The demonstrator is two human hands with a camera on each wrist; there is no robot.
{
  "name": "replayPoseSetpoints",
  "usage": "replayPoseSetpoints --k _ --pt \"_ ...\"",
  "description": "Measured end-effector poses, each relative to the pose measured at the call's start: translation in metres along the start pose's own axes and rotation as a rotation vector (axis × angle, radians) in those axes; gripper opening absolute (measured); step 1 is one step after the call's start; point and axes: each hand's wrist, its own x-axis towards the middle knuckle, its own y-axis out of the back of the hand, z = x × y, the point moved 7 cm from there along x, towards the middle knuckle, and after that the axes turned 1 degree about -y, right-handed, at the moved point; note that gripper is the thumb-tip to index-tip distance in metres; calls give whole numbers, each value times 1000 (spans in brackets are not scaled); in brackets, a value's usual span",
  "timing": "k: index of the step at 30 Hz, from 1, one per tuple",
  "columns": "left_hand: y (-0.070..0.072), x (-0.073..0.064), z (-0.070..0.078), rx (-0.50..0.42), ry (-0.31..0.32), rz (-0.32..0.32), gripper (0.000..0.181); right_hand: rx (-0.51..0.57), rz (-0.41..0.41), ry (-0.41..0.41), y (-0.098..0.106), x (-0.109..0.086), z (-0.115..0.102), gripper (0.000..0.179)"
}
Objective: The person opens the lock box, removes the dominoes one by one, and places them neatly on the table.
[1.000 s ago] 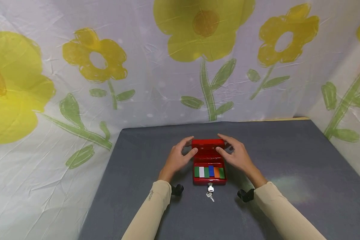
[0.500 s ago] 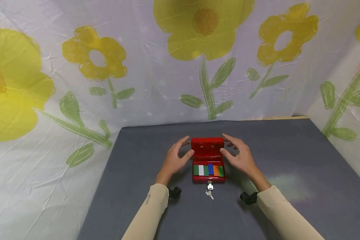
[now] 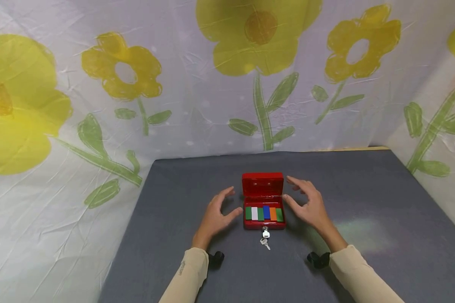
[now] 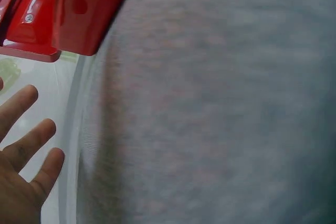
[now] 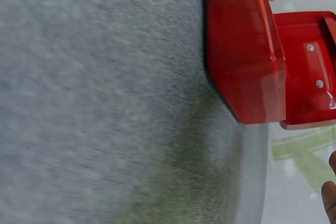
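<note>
The box [image 3: 254,225] stands, lid [image 3: 263,185] raised, on the tabletop [image 3: 227,277], about midway between its left and right edges, toward the far edge. Coloured pieces [image 3: 266,213] lie inside. Keys [image 3: 266,235] hang at the front. Left hand [image 3: 215,218] and right hand [image 3: 310,206] flank the box, fingers apart, gripping nothing.

We saw a dark grey tabletop [image 3: 265,273]. On it stood a red box [image 3: 254,225], lid [image 3: 263,187] raised, keys [image 3: 266,235] at its front.
</note>
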Motion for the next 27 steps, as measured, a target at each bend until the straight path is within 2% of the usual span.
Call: replayPoseSetpoints --k 8,10,15,22,27 --pt "-14 -11 -7 98 118 -118 85 -25 33 57 0 -12 -3 61" --pt "-16 -12 -6 121 129 -150 88 -37 25 67 0 -15 -4 61" --pt "-23 -14 -3 177 131 -226 93 -67 -16 60 -4 -23 -7 61" --pt "-31 -13 -2 258 44 -279 89 -84 -50 90 -10 -28 -12 59" --pt "-32 -14 -3 258 78 -300 87 -88 -65 113 -14 -29 -14 59"
